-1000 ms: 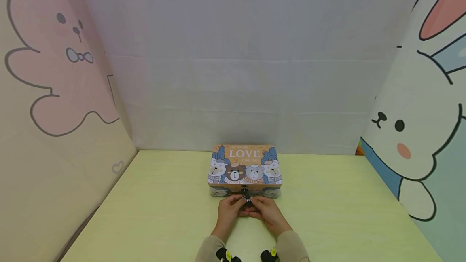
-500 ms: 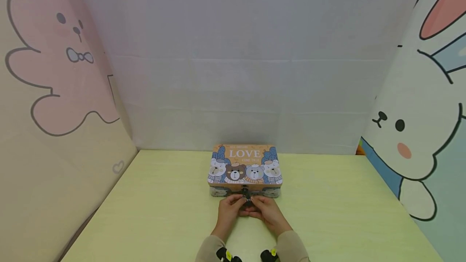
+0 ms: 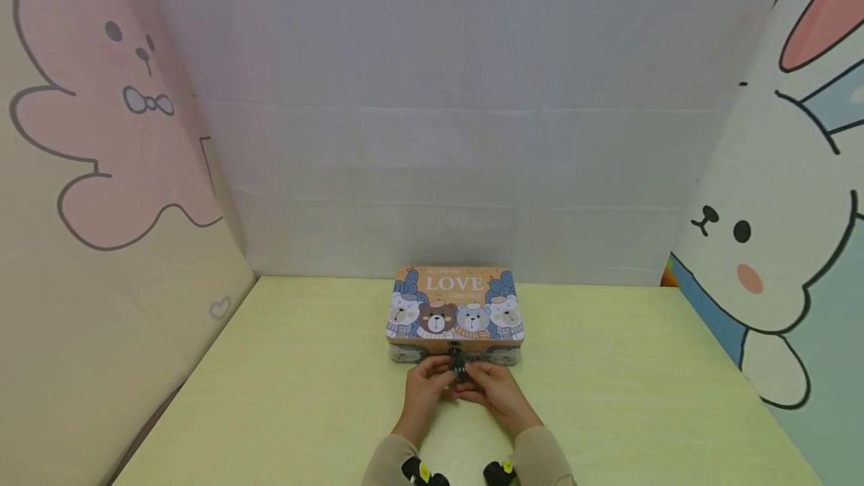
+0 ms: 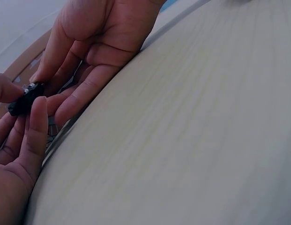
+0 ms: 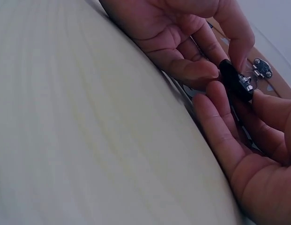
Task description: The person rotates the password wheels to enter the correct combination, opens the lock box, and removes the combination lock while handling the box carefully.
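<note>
A small black padlock with silver dials hangs at the front clasp of a tin box printed with bears and the word LOVE. My left hand pinches the padlock from the left, thumb and fingers at its side. From the right, my right hand pinches it too. The silver dials show between the fingertips in the right wrist view, where the metal clasp is just beyond the padlock. Fingers hide part of the padlock, and its shackle is hard to make out.
The box stands shut near the back of a pale yellow table. A white cloth backdrop rises behind it. Panels with a pink cartoon animal and a white rabbit flank the table. Black wrist devices sit at both cuffs.
Both hands stay on the padlock. The left fingers have shifted slightly up along it, and a little more of the padlock shows between the hands. The box has kept its place.
</note>
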`<action>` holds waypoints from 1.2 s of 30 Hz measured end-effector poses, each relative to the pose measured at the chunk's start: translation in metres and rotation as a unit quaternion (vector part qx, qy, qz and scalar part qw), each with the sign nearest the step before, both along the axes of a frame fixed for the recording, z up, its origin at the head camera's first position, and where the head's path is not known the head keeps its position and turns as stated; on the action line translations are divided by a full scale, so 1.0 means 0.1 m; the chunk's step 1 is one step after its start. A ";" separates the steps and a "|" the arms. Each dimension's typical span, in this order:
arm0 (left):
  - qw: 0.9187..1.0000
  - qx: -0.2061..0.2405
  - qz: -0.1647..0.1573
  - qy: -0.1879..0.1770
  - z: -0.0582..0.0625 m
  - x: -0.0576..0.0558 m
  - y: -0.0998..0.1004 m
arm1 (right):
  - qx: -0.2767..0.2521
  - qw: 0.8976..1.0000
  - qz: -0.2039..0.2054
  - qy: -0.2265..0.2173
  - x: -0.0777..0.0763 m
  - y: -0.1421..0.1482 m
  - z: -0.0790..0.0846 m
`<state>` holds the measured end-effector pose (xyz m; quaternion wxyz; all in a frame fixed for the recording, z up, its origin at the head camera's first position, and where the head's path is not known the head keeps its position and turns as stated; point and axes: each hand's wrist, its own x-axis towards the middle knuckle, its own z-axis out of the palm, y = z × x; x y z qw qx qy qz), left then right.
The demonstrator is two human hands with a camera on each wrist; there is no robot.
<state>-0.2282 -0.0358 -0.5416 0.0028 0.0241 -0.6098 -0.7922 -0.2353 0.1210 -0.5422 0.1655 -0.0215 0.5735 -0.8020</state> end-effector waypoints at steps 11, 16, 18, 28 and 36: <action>1.000 -0.021 0.007 0.009 -0.02 0.00 0.01 | 0.004 1.000 0.004 0.004 -0.02 0.01 -0.03; 1.000 -0.023 0.005 0.011 -0.10 -0.05 0.01 | 0.005 1.000 0.007 0.008 -0.03 0.02 -0.02; 1.000 -0.024 0.006 0.013 -0.12 -0.05 0.01 | 0.006 1.000 0.010 0.009 -0.03 0.02 -0.01; 0.999 -0.032 0.007 0.026 -0.12 -0.05 0.02 | 0.010 1.000 0.010 0.010 -0.02 0.02 0.01; 0.999 -0.037 0.018 0.014 -0.12 -0.04 0.02 | 0.004 1.000 0.013 0.012 -0.02 0.01 -0.02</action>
